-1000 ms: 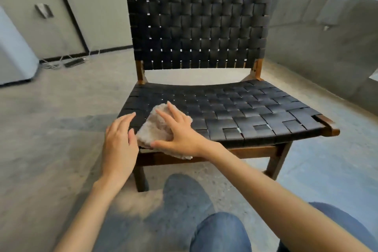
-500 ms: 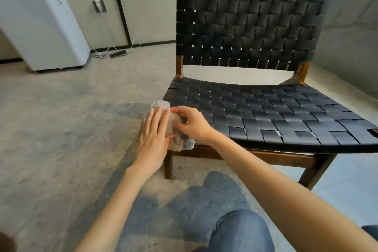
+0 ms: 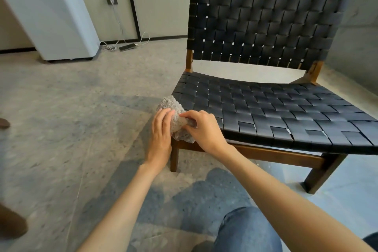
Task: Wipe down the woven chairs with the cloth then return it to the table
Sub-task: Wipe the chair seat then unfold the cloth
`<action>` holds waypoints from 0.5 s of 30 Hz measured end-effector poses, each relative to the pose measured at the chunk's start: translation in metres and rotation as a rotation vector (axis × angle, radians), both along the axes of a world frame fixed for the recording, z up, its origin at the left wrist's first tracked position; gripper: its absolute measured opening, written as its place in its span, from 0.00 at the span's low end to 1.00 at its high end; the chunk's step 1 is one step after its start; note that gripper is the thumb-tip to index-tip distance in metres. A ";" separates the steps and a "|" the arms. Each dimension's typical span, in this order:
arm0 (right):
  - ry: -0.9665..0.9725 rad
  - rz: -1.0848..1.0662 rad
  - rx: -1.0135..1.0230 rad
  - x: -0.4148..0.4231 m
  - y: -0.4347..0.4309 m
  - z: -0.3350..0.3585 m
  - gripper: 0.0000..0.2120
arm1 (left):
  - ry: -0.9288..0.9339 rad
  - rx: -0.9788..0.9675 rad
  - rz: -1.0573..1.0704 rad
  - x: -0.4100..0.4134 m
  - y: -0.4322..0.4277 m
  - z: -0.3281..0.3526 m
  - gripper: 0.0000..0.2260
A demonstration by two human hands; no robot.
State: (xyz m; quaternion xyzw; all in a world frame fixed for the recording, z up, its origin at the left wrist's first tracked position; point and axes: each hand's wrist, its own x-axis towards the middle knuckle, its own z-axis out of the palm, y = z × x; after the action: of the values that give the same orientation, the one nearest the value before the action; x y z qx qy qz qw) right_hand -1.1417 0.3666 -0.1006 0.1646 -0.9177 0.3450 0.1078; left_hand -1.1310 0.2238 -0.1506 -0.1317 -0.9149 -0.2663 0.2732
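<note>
While both hands are meeting at the front-left corner of the seat [image 3: 266, 112], the cloth [image 3: 176, 121] is lying bunched between them | right hand [image 3: 204, 129] is pinching its right side | left hand [image 3: 160, 135] is pressing flat fingers on its left | rest of seat is stretching rightward, so the right hand is sitting nearer for another pass.

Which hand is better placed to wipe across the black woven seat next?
Right, probably. The right hand pinches the fluffy grey cloth at the front corner of the black woven chair seat; the left hand only rests flat against the cloth, outside the seat.
</note>
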 end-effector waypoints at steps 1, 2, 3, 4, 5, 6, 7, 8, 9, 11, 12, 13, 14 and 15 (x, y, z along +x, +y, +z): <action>0.007 -0.003 0.017 0.000 -0.001 0.001 0.16 | 0.032 0.039 0.019 0.002 0.004 0.000 0.24; 0.013 -0.003 0.030 0.001 -0.001 0.003 0.16 | 0.067 0.081 0.040 0.004 0.008 0.000 0.22; 0.016 0.000 0.036 0.002 -0.001 0.004 0.16 | 0.098 0.127 0.062 0.007 0.011 -0.001 0.21; 0.013 0.009 0.038 0.004 0.001 0.004 0.16 | 0.119 0.169 0.081 0.011 0.013 -0.005 0.21; -0.001 0.028 0.047 0.007 0.006 0.003 0.16 | 0.121 0.198 0.094 0.017 0.014 -0.010 0.22; -0.023 0.056 0.069 0.009 0.012 0.001 0.16 | 0.102 0.208 0.095 0.024 0.014 -0.017 0.24; -0.057 0.093 0.106 0.012 0.021 -0.002 0.15 | 0.061 0.199 0.074 0.032 0.015 -0.025 0.27; -0.103 0.135 0.145 0.015 0.030 -0.006 0.15 | 0.006 0.182 0.038 0.040 0.016 -0.033 0.29; -0.162 0.173 0.175 0.017 0.039 -0.010 0.14 | -0.052 0.167 -0.001 0.046 0.018 -0.040 0.30; -0.297 0.214 0.194 0.022 0.054 -0.019 0.15 | -0.166 0.161 -0.058 0.053 0.025 -0.051 0.29; -0.369 0.221 0.194 0.023 0.059 -0.023 0.16 | -0.214 0.165 -0.073 0.054 0.029 -0.055 0.28; -0.443 0.220 0.191 0.023 0.062 -0.027 0.16 | -0.251 0.167 -0.084 0.054 0.033 -0.058 0.27; -0.525 0.208 0.181 0.021 0.064 -0.031 0.17 | -0.275 0.162 -0.095 0.052 0.035 -0.061 0.26; -0.622 0.188 0.147 0.019 0.066 -0.034 0.17 | -0.287 0.149 -0.109 0.050 0.037 -0.065 0.25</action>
State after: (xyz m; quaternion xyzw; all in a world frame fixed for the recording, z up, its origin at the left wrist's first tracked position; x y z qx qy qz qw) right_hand -1.1225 0.4329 -0.1350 0.1429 -0.9099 0.3199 -0.2223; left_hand -1.0815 0.2604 -0.2158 -0.1211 -0.9137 -0.3641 0.1338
